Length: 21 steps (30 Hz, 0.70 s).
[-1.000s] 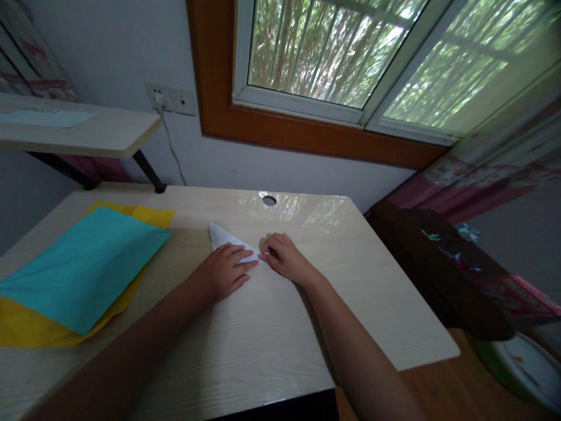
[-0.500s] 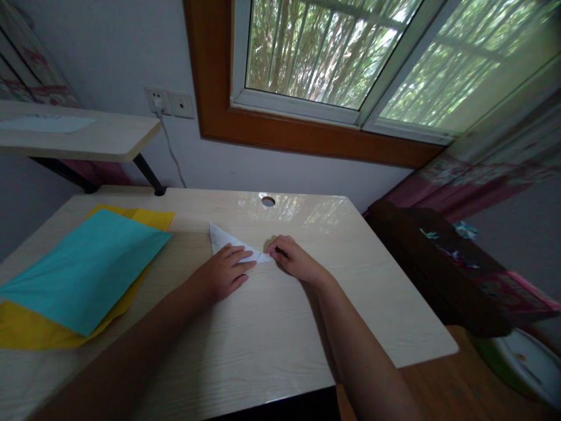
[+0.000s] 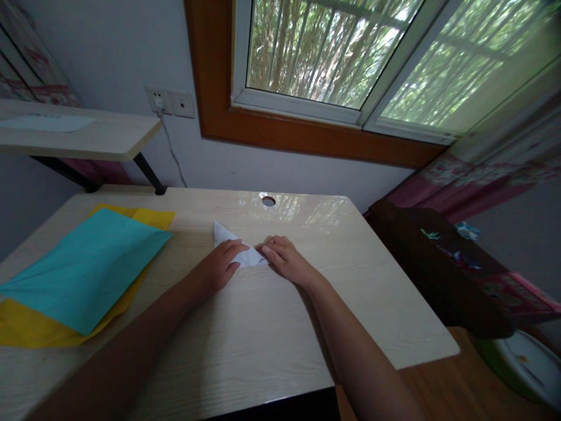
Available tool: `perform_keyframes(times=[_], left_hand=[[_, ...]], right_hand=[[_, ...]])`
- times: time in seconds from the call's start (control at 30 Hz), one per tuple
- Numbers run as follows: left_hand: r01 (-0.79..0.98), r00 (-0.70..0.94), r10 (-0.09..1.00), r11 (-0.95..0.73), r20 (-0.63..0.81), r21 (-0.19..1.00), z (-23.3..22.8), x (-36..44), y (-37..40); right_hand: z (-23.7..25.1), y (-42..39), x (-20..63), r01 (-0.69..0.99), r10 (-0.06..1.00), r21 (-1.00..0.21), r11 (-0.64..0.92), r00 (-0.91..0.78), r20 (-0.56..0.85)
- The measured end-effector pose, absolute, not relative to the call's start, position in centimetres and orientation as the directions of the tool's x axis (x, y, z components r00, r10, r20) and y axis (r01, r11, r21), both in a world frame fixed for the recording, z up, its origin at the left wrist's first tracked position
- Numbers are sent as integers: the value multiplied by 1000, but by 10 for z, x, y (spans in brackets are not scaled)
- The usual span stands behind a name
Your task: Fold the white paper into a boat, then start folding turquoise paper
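A folded piece of white paper point(image 3: 249, 257), roughly triangular, lies on the light wood-grain desk point(image 3: 263, 333). My left hand point(image 3: 224, 264) rests on the paper's left and middle part, fingers spread and laid over it. At the right-hand corner, my right hand point(image 3: 283, 255) has its fingers closed together on the paper, thumb on the near side. The corner itself is partly hidden under those fingertips. One tip of the paper points up past the left hand.
A turquoise sheet point(image 3: 96, 263) lies over yellow sheets point(image 3: 44, 336) at the left. Behind them a raised shelf point(image 3: 109, 137) stands on black legs, with a paper point(image 3: 46, 121) on it. The desk's cable hole point(image 3: 268, 201) is near the wall.
My right hand has shifted slightly left, its thumb now lying along the paper's right corner. That corner looks folded inward. My left hand has drawn slightly left and back.
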<state>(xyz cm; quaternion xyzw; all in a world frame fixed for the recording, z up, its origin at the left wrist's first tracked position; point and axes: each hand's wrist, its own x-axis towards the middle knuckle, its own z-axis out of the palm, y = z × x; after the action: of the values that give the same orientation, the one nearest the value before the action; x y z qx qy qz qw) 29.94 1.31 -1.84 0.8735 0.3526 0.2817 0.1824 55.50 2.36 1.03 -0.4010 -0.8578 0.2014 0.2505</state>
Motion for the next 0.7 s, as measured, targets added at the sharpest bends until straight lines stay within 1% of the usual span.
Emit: perform_keyframes(times=[0.07,0.13,0.2,0.27,0.37,0.47,0.53,0.63,0.7], left_hand=[[513,585,724,-680,366,524,-19,299,14],[516,584,712,-696,389,499,-22,300,15],[531,591,681,-732,433,428,-24,303,15],[571,595,657,-751,463,330,-23,305,13],[688,569,696,-694,438,210,-16,306,10],[784,511,758,-604,405,140,-11,304,9],[803,484,777,-577,403,148,-11,303,10],[790,447,776,-576,445,210,-12,303,11],[774,436,773,-583,460,247,-11,304,11]], right_hand=[[10,22,553,586,793,-557,589,-553,257],[9,21,550,603,807,-560,568,-542,234],[6,20,547,632,830,-561,534,-518,206],[4,21,545,654,851,-565,503,-491,188],[4,23,543,660,858,-573,485,-487,164],[6,22,544,638,855,-602,480,-493,159],[8,21,544,598,853,-645,476,-491,175],[8,19,542,513,847,-721,467,-492,199],[6,18,540,471,833,-742,477,-511,212]])
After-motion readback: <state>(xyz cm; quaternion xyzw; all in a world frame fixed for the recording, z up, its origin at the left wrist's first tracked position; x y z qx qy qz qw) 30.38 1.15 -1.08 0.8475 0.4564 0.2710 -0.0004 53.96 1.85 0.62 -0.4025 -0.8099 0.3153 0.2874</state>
